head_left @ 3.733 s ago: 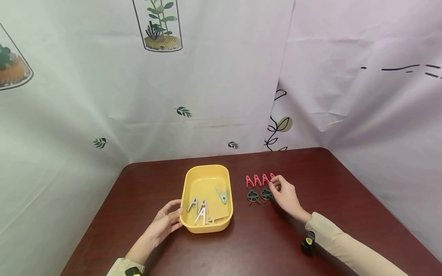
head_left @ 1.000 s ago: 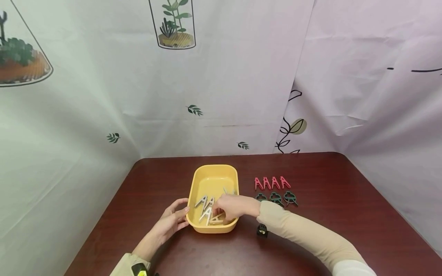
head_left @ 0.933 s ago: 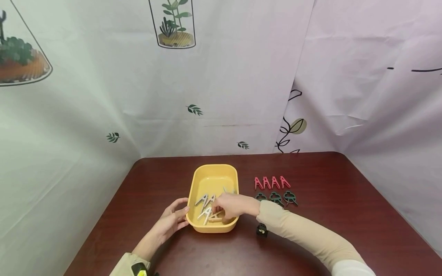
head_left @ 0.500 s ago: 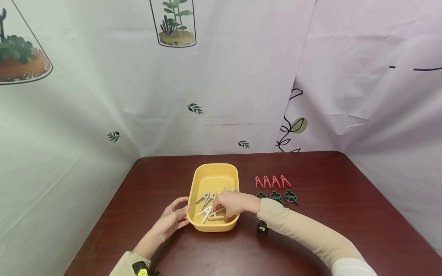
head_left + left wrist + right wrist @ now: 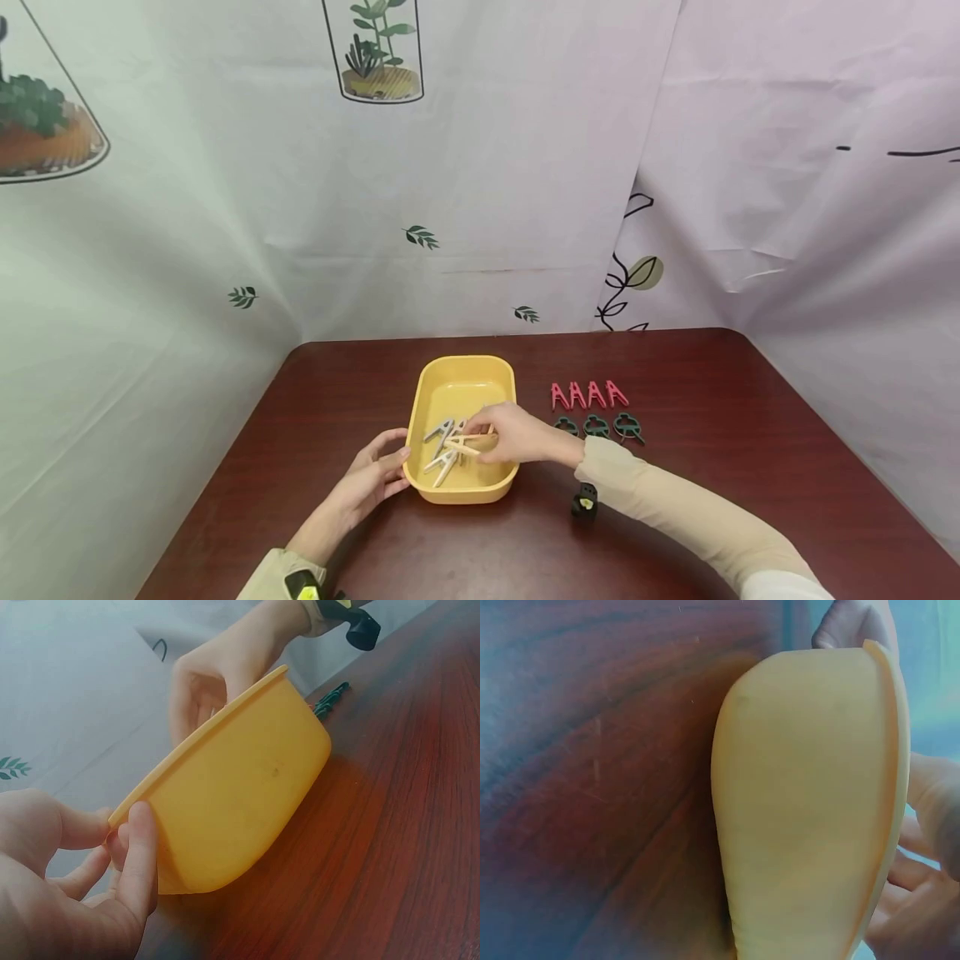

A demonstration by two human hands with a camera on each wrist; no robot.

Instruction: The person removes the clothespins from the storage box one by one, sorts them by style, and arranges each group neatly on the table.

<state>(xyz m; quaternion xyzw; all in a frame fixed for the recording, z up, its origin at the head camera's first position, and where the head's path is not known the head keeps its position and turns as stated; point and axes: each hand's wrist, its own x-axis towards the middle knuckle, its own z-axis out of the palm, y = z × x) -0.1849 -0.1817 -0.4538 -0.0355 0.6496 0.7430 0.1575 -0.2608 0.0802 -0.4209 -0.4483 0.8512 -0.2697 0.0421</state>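
In the head view the likeliest mishap is a dropped or snagged peg: the right hand (image 5: 517, 435) pinches a pale yellowish peg (image 5: 465, 448) between thumb and fingers, and the peg's head end sits over a white peg (image 5: 444, 467) and a grey peg (image 5: 441, 432), so a low or sideways pull could catch their legs and drag them along. A thin pinch on the legs might also let the peg twist out of the fingers. It lies within the outline of the yellow tray (image 5: 462, 497), just to the left of the right hand's fingertips and well apart from the left hand (image 5: 367, 483), which holds the tray's left edge near its front corner. To the right, on the table (image 5: 480, 550), four pink pegs (image 5: 615, 392) stand in a row behind three green round clips (image 5: 627, 427); the right forearm passes close in front of the clips, so a low sleeve could knock them askew. From the left wrist, the left thumb meets the tray's rim while fingers press the outer wall; should that hold slacken, a bump from the other hand could slide the tray. The right hand dips behind the far rim, and the peg is hidden there. From the right wrist, the tray's side wall fills the middle, with the right hand's curled fingers beside the rim; whatever they grip cannot be told from this side.
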